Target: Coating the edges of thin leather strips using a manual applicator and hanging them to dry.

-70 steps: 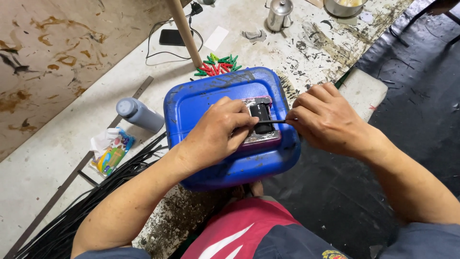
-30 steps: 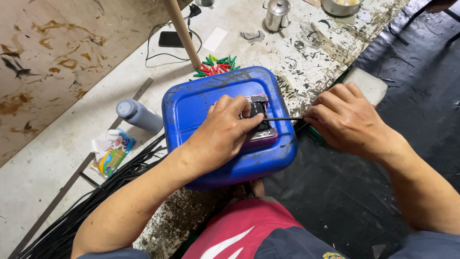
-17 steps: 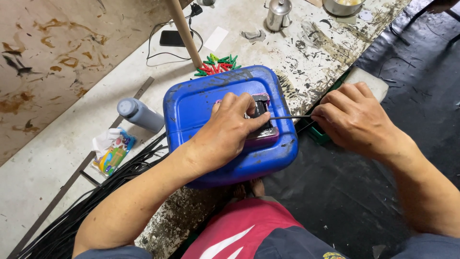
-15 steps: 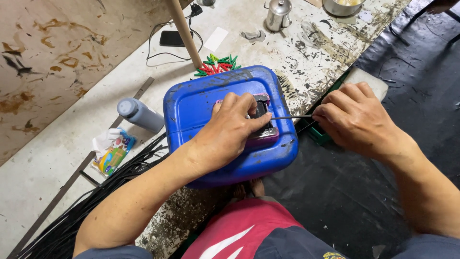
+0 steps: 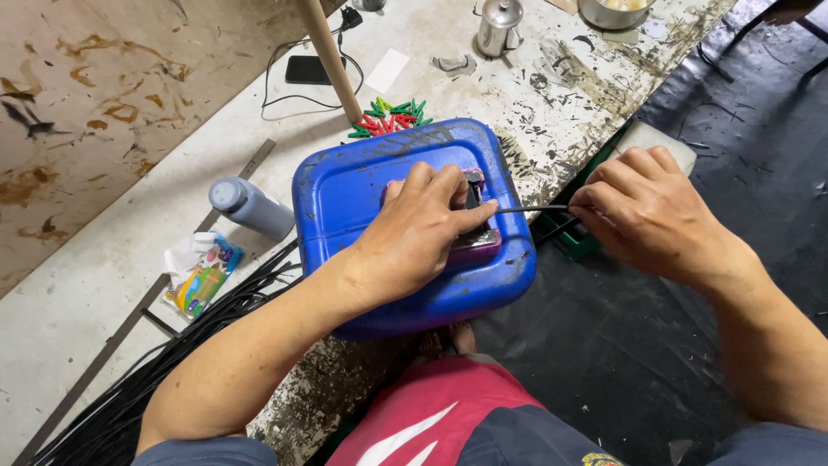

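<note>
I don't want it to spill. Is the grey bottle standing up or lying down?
Lying down: the grey bottle rests on its side on the table.

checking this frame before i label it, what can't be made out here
- Small device under the left hand on the blue container: mostly covered by the fingers, kind unclear.
- Thin black strip: its end is hidden inside the right hand.
- Metal pot: cut off by the top edge.
- Green box: mostly behind the right hand.
</note>
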